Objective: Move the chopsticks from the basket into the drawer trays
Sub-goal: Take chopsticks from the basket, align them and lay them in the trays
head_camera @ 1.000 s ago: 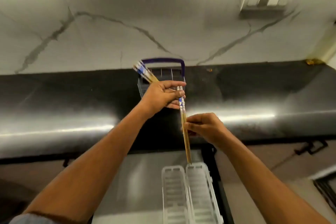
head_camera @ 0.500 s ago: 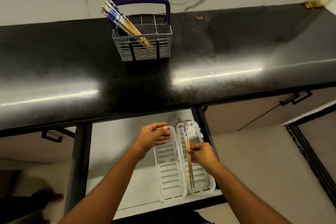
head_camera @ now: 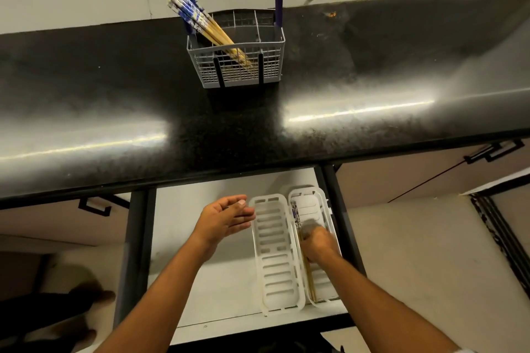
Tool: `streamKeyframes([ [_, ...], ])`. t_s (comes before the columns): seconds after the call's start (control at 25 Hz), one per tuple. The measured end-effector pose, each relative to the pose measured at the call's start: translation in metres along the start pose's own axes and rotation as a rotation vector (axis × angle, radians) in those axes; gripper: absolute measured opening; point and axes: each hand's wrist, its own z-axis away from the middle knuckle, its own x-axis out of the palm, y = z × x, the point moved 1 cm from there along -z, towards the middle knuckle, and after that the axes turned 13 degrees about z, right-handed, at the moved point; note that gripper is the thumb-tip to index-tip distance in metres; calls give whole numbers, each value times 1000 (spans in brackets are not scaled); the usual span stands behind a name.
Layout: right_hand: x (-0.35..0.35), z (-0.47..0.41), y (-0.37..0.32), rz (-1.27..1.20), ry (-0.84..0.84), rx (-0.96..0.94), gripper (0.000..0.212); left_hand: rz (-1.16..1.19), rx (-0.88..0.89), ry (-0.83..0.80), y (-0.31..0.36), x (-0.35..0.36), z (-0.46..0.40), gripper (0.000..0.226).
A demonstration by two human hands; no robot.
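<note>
The room is dim. Two bright streaks of glare shine on the shiny black stone table (head_camera: 114,94). The right hand (head_camera: 317,243) looks blurry. Straight edges bend near the sides, and dark shadows fill the bottom left corner.

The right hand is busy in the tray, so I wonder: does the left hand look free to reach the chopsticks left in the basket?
Probably yes. The left hand is open and holds nothing, and the chopsticks stick out above the basket rim with bare counter between.
</note>
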Motion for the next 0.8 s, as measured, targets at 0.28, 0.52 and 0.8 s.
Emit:
streamKeyframes([
  [0.28, 8, 5, 0, 28, 100, -34, 16, 8, -12, -16, -4, 3, -2, 25],
  [0.52, 11, 8, 9, 5, 191, -130, 22, -14, 0, -28, -2, 2, -2, 26],
  [0.8, 17, 8, 10, -64, 208, -124, 22, -9, 4, -22, -2, 0, 1, 27],
])
